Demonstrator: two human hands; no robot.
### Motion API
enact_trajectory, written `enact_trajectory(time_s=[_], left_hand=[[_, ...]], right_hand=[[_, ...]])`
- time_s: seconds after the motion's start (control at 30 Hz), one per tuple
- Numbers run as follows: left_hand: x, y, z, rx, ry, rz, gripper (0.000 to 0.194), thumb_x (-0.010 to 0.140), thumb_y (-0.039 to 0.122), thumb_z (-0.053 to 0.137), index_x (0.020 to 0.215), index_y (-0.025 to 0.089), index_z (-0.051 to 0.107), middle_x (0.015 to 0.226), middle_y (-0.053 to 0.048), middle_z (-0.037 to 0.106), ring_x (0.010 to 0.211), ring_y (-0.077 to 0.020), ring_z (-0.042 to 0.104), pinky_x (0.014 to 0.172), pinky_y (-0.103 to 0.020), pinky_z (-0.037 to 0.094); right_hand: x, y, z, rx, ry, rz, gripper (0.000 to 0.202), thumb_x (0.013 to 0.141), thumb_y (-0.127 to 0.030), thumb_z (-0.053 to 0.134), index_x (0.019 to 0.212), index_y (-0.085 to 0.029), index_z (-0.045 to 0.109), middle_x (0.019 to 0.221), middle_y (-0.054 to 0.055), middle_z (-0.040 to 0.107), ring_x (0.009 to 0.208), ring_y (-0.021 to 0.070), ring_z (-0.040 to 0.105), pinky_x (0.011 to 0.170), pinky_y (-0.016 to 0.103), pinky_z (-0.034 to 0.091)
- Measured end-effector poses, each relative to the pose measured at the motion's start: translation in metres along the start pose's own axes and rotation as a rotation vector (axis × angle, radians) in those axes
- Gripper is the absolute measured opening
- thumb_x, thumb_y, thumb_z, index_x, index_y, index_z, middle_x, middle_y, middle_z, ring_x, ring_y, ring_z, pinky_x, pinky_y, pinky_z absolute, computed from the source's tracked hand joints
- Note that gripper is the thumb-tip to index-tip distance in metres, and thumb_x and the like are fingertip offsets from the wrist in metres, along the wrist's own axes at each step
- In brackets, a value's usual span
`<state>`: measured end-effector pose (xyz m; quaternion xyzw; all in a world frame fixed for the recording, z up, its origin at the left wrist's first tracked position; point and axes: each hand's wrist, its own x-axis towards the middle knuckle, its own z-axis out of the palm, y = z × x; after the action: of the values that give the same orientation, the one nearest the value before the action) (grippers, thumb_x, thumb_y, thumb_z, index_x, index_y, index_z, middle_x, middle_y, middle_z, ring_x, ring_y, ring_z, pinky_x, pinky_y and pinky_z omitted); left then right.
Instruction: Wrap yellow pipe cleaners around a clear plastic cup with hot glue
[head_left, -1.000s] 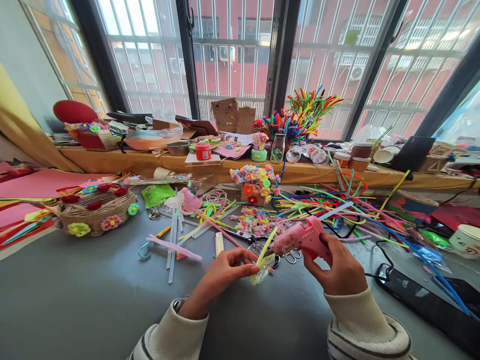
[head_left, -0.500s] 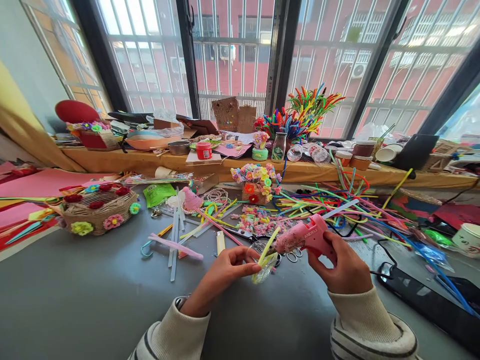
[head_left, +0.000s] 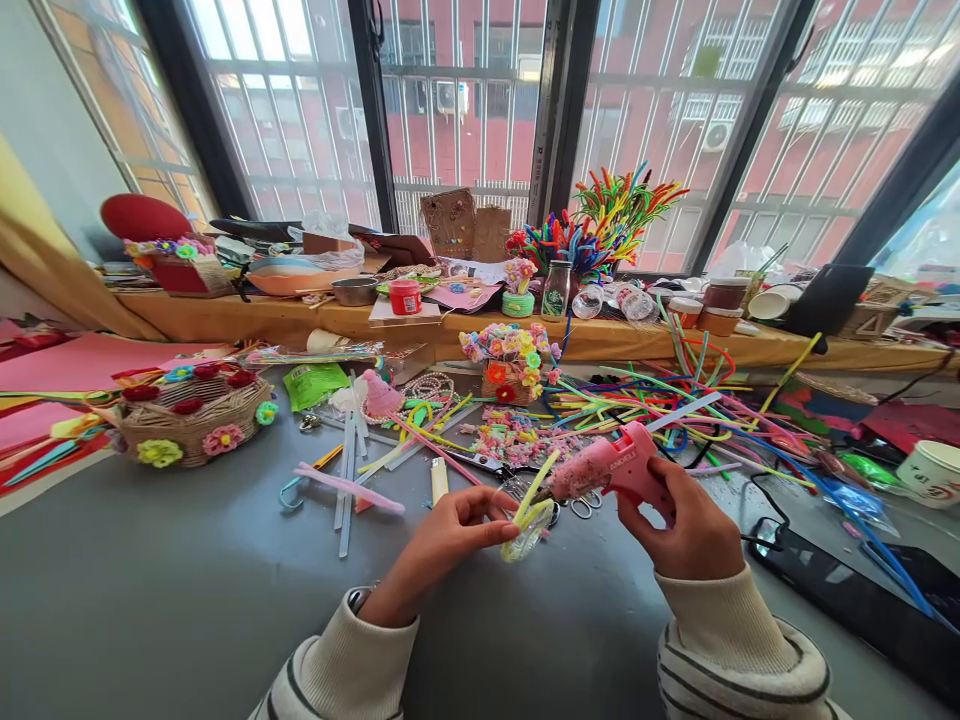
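Note:
My left hand [head_left: 469,530] pinches a small clear plastic cup [head_left: 531,538], tilted on its side, with a yellow pipe cleaner [head_left: 538,485] along its rim. One end of the pipe cleaner sticks up free. Around the handle of a pink glue gun [head_left: 606,472] my right hand [head_left: 686,525] is closed, and a clear glue stick [head_left: 686,410] juts from the gun's back. The gun's nozzle points left, at the pipe cleaner and rim; whether it touches is too small to tell. Scissors [head_left: 585,503] lie behind the cup.
A twine basket with flowers [head_left: 195,425] stands at left. Loose glue sticks [head_left: 346,490] and a pink pipe cleaner [head_left: 351,490] lie near my left hand. Many pipe cleaners [head_left: 637,400] pile at the back right. A black power strip [head_left: 847,600] sits at right.
Both hands hold nearly the same pose, with the glue gun still at the pipe cleaner. The whole view has shifted very slightly.

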<state>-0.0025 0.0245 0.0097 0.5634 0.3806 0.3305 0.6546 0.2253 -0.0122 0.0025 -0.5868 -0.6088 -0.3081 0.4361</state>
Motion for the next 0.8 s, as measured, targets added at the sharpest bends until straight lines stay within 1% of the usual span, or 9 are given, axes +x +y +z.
enact_trajectory(time_s=[0.23,0.43,0.63,0.8], left_hand=[[0.0018,-0.0022,-0.0009,-0.006,0.000,-0.001,0.030,0.053,0.031,0.072,0.075,0.015,0.059,0.061,0.004,0.053,0.058,-0.0080,0.046,0.057,-0.021,0.033],[-0.0002,0.0024,0.0004,0.008,0.005,0.000,0.030,0.053,0.032,0.072,0.075,0.015,0.060,0.064,0.003,0.054,0.059,-0.0080,0.045,0.057,-0.021,0.033],[0.0003,0.0014,-0.0013,0.010,-0.030,-0.003,0.029,0.055,0.031,0.071,0.076,0.015,0.060,0.064,0.003,0.053,0.059,-0.0079,0.045,0.058,-0.021,0.034],[0.0013,-0.0003,-0.0015,0.010,-0.007,-0.004,0.030,0.053,0.032,0.072,0.076,0.015,0.060,0.064,0.004,0.053,0.059,-0.0086,0.046,0.059,-0.022,0.034]], right_hand=[[0.0001,0.0004,-0.0007,0.006,-0.005,0.009,0.029,0.074,-0.040,0.046,0.086,-0.016,0.054,0.069,0.006,0.063,0.054,0.0165,0.057,0.049,0.027,0.045],[0.0003,0.0010,-0.0002,0.012,0.006,0.006,0.029,0.075,-0.041,0.046,0.085,-0.015,0.054,0.068,0.007,0.063,0.054,0.0168,0.057,0.048,0.027,0.044],[0.0000,0.0025,-0.0003,0.020,0.012,0.022,0.027,0.075,-0.040,0.046,0.086,-0.017,0.053,0.070,0.006,0.063,0.057,0.0174,0.058,0.052,0.028,0.046],[0.0001,0.0024,-0.0009,0.010,0.017,0.027,0.027,0.075,-0.040,0.046,0.085,-0.017,0.054,0.069,0.005,0.062,0.056,0.0170,0.058,0.051,0.028,0.045]])
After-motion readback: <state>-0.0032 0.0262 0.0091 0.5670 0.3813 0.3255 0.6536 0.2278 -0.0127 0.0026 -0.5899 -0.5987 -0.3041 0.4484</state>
